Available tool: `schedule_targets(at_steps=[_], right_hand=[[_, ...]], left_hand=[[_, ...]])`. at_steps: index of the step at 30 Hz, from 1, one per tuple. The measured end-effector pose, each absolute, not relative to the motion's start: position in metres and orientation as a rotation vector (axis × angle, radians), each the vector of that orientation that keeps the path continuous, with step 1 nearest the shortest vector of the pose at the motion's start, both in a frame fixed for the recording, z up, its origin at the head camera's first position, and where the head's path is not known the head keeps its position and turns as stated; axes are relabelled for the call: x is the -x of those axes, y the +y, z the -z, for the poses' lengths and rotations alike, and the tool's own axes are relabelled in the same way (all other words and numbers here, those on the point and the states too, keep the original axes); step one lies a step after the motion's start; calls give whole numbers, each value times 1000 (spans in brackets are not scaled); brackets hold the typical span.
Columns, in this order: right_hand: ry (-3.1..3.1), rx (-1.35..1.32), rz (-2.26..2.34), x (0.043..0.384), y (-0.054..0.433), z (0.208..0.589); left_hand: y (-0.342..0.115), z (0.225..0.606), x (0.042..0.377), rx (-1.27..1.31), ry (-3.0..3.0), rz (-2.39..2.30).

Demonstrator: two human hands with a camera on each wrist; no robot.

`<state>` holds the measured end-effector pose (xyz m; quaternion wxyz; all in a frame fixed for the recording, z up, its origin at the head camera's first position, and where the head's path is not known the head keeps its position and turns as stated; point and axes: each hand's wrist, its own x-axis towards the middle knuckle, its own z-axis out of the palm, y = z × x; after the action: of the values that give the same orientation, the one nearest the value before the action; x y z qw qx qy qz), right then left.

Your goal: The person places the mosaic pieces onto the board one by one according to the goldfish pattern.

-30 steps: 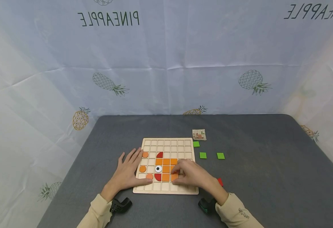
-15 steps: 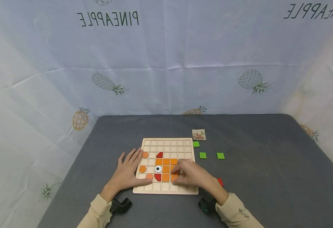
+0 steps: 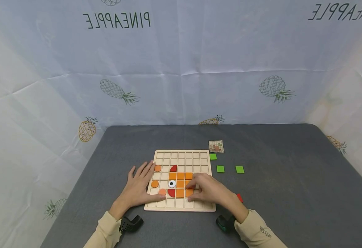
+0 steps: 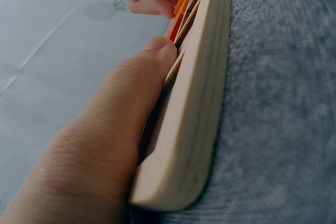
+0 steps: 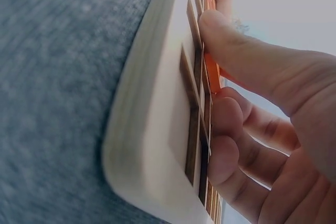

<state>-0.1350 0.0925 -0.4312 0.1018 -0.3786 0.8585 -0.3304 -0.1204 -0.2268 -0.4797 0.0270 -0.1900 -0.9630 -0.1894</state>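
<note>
A wooden grid board (image 3: 181, 205) lies on the dark table, holding several orange square tiles (image 3: 180, 175), two red quarter-round tiles (image 3: 173, 168), a white eye disc (image 3: 172, 184) and orange round tiles (image 3: 155, 184). My left hand (image 3: 138, 186) rests spread at the board's left side, its thumb (image 4: 152, 56) reaching over the near left cells beside a red piece. With bent fingers, my right hand (image 3: 207, 187) pinches an orange square tile (image 5: 212, 72) in the lower right of the orange block, thumb on its near edge. The hand partly hides that tile and the cells to its right.
Right of the board lie several green square tiles (image 3: 239, 169). A red piece (image 3: 239, 197) shows beside the right wrist. A small picture card (image 3: 216, 146) lies past the board's far right corner. Behind the table (image 3: 280, 151) hangs a pineapple-print curtain (image 3: 181, 100).
</note>
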Motion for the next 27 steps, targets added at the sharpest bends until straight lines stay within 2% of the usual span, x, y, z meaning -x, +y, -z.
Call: schedule_targets(at_steps=[27], right_hand=[[2539, 1075, 955, 134, 94, 428]], left_hand=[[-227, 479, 120, 594, -2971, 598]])
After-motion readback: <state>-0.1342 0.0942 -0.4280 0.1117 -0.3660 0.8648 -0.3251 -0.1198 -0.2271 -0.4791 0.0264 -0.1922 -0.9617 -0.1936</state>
